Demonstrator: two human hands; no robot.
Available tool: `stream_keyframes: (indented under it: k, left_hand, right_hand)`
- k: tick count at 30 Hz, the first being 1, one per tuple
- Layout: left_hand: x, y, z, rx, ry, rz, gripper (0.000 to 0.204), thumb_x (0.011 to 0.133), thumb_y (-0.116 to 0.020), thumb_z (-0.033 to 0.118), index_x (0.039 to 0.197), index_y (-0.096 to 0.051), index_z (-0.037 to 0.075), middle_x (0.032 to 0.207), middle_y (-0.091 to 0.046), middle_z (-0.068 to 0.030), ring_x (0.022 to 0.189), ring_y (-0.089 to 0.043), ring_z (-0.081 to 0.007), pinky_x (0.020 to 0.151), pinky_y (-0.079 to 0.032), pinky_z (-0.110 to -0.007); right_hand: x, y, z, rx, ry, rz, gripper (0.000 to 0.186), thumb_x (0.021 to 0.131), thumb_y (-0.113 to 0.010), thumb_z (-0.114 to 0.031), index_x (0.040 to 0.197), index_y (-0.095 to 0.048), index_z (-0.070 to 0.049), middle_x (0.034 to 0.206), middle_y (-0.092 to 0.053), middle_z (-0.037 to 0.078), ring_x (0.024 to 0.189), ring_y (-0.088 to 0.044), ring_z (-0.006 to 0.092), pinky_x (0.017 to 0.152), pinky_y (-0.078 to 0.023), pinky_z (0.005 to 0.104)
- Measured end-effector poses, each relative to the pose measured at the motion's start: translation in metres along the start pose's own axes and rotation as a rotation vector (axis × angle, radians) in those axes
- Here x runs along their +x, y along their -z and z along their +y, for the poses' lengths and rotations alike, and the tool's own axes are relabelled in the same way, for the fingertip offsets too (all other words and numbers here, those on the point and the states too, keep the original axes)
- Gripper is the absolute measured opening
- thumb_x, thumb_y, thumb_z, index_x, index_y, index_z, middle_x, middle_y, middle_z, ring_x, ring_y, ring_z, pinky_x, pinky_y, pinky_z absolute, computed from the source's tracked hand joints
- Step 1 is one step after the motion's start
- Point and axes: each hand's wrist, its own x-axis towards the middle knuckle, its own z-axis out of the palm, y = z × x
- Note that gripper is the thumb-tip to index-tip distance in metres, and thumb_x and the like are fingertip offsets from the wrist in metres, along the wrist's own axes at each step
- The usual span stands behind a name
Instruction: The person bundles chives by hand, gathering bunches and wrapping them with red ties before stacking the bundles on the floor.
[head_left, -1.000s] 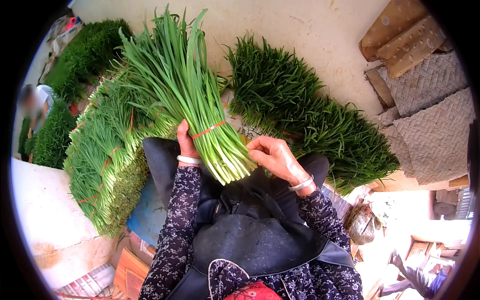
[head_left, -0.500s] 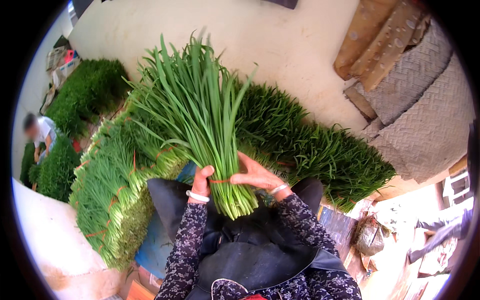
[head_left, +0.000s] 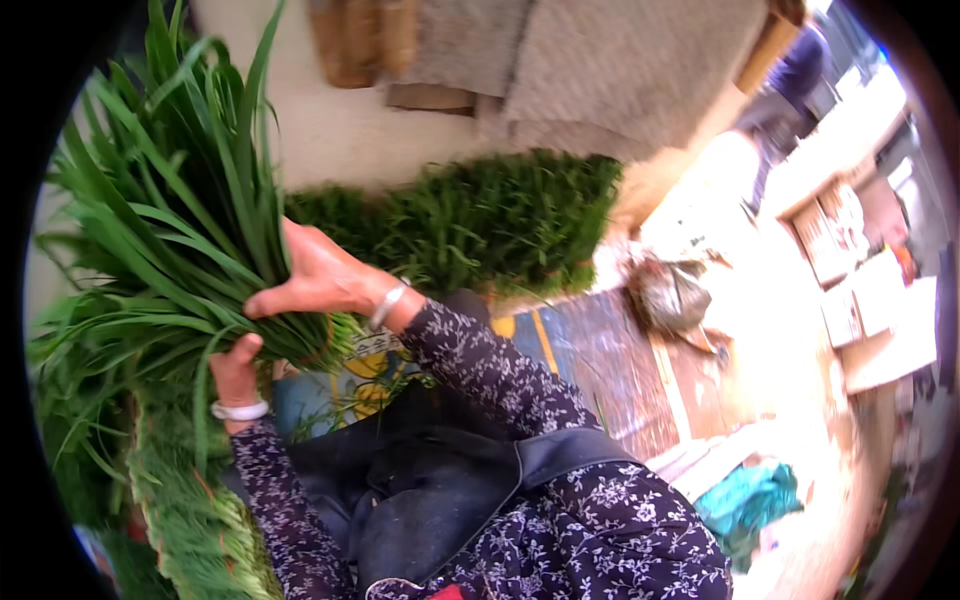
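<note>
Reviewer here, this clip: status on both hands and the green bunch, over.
Left hand and right hand holding leafy bunch. Leaves fanned out leftward. More greens beyond; nothing seen blocking the hands.

We see smooth, faintly glossy leaves [head_left: 205, 215] in our grip, smooth bangles [head_left: 388, 305] and matt cloth sleeves [head_left: 500, 375] behind it, rough, fibrous matting [head_left: 630, 70] beyond.

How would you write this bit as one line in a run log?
left hand: gripping green bunch | right hand: gripping same green bunch | beyond right wrist: row of greens
</note>
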Motion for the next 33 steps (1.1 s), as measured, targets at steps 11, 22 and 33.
stream_keyframes:
  k: [11, 22, 33]
  left_hand:
    - [0.05, -0.31, 0.113, -0.185, -0.182, -0.595, 0.05, 0.071, -0.08, 0.0, 0.118, -0.063, -0.003, 0.109, -0.068, -0.0102, 0.1, -0.065, -0.0189, 0.088, -0.054, -0.032]
    - [-0.075, -0.473, -0.069, -0.292, -0.048, -1.036, 0.069, 0.07, -0.083, 0.012, 0.131, -0.053, 0.002, 0.121, -0.064, -0.0109, 0.112, -0.06, -0.0202, 0.097, -0.049, -0.037]
    - [-0.13, -0.519, -0.158, 0.052, 0.198, -1.214, 0.084, 0.065, -0.076, 0.026, 0.137, -0.041, -0.001, 0.133, -0.049, -0.0268, 0.118, -0.053, -0.0414, 0.1, -0.043, -0.043]
  right_hand:
    - [-0.113, 0.168, -0.203, -0.233, -0.011, 0.292, 0.055, 0.067, -0.085, 0.0, 0.115, -0.06, 0.003, 0.106, -0.07, 0.009, 0.097, -0.065, 0.0159, 0.084, -0.055, 0.0292]
    - [-0.266, 0.213, -0.172, -0.532, -0.436, 0.737, 0.071, 0.063, -0.084, -0.001, 0.125, -0.049, 0.002, 0.113, -0.064, 0.01, 0.102, -0.061, 0.0195, 0.091, -0.05, 0.0331]
    - [-0.411, 0.305, -0.047, -0.739, -0.534, 1.098, 0.028, 0.077, -0.077, -0.007, 0.101, -0.068, 0.002, 0.096, -0.07, 0.006, 0.087, -0.066, 0.0158, 0.08, -0.052, 0.032]
